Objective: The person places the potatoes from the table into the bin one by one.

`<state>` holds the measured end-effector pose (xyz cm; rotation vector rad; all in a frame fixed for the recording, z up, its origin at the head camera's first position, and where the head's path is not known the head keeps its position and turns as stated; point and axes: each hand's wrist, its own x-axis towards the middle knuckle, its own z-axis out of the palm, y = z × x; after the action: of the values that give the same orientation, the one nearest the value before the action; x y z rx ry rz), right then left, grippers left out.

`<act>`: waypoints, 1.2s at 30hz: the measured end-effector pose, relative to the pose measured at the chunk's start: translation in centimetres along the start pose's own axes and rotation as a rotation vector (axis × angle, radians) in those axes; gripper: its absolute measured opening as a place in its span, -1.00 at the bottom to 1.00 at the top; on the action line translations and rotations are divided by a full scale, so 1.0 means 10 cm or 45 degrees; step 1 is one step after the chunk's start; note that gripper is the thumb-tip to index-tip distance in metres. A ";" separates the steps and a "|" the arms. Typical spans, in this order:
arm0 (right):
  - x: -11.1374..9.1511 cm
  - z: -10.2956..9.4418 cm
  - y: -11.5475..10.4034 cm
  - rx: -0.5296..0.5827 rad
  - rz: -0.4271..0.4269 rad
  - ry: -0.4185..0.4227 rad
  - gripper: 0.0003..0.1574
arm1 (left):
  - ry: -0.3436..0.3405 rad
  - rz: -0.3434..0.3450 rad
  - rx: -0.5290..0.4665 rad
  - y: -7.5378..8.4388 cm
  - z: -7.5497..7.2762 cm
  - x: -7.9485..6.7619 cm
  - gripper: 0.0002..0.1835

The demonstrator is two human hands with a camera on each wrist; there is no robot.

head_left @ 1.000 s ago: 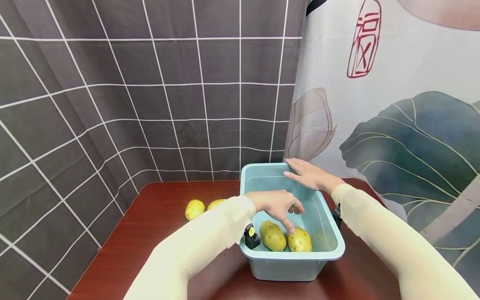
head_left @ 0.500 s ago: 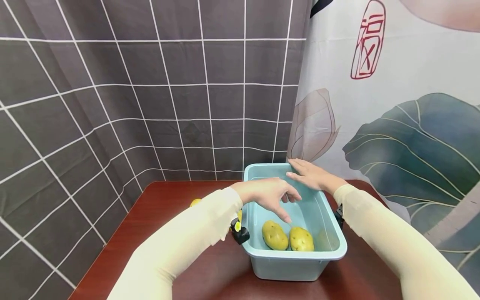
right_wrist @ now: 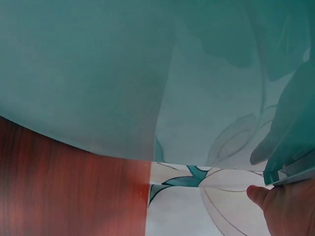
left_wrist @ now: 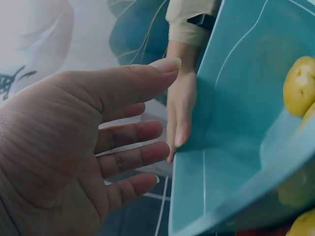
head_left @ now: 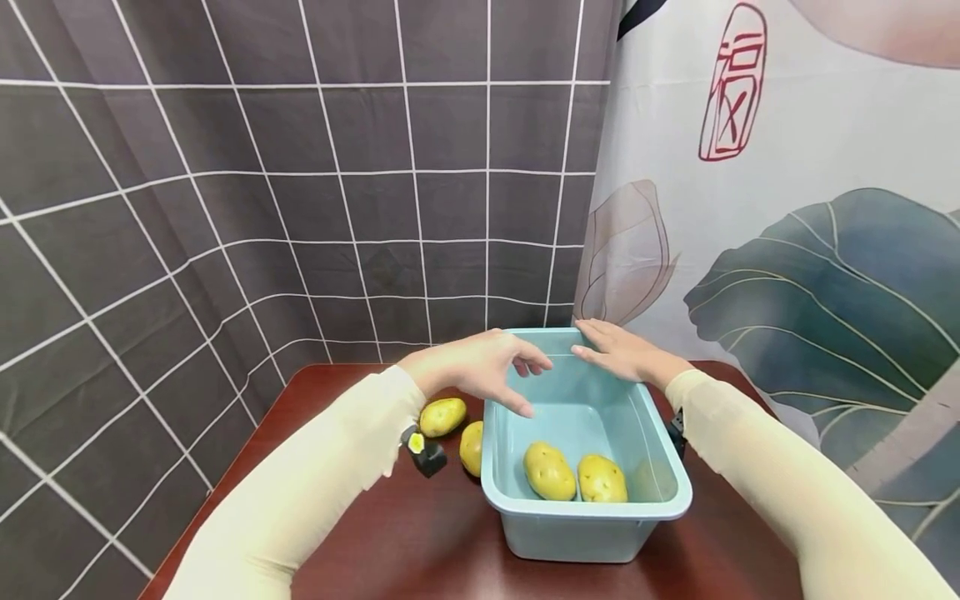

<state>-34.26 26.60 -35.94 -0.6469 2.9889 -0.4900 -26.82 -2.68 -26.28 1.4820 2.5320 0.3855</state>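
Observation:
A light blue plastic tub [head_left: 585, 506] stands on the table with two yellow potatoes, a left potato [head_left: 550, 471] and a right potato [head_left: 602, 479], side by side at its near end. My left hand [head_left: 480, 367] hovers over the tub's left rim, holding nothing, its fingers loosely bent and the thumb apart. In the left wrist view its palm [left_wrist: 54, 142] faces the tub. My right hand [head_left: 618, 350] rests with straight fingers on the far right rim. Outside the tub, below my left hand, lie a third potato [head_left: 442, 417] and another potato [head_left: 471, 448], partly hidden by the tub wall.
The reddish-brown wooden table [head_left: 405, 533] bears the tub. A dark grey curtain [head_left: 375, 208] with a white grid hangs behind and to the left. At the right hangs a white curtain [head_left: 652, 100] with leaf prints. A small black wrist camera [head_left: 425, 452] sits below the left wrist.
My left hand has drawn back leftward and up from above the potatoes in the tub to the left rim. Both outside potatoes now show past the sleeve. My right hand stays on the rim.

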 end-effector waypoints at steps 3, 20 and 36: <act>0.00 0.00 -0.01 -0.007 -0.012 0.010 0.05 | 0.052 -0.014 -0.006 -0.08 -0.04 -0.15 -0.31; -0.04 -0.03 -0.05 -0.013 -0.023 -0.009 0.03 | 0.137 -0.169 -0.120 -0.47 0.05 -0.75 -0.30; -0.04 -0.02 -0.06 -0.027 -0.010 -0.003 0.00 | 0.156 -0.168 -0.063 -0.84 0.79 -0.71 -0.26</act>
<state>-33.72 26.30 -35.56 -0.6603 2.9940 -0.4586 -28.06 -11.78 -36.19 1.3031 2.6754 0.5291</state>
